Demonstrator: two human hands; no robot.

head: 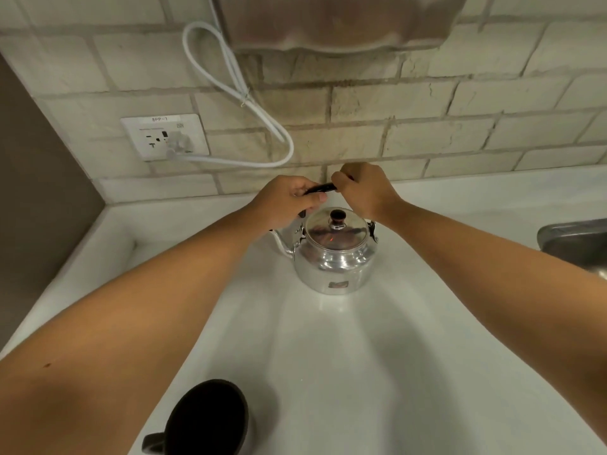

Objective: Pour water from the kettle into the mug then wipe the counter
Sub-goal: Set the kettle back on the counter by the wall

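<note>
A shiny metal kettle (pixel 335 254) with a black lid knob stands on the white counter (pixel 345 356) near the back wall, its spout pointing left. Its black handle is raised above the lid. My left hand (pixel 285 201) grips the handle's left end and my right hand (pixel 364 188) grips its right end. A black mug (pixel 207 418) stands upright at the near edge of the counter, handle to the left, partly behind my left forearm. I see no cloth.
A steel sink (pixel 574 241) lies at the right edge. On the tiled wall are a socket (pixel 166 137) with a white cable (pixel 249 103) looped from an appliance (pixel 338 21) mounted above. A brown side wall closes the left.
</note>
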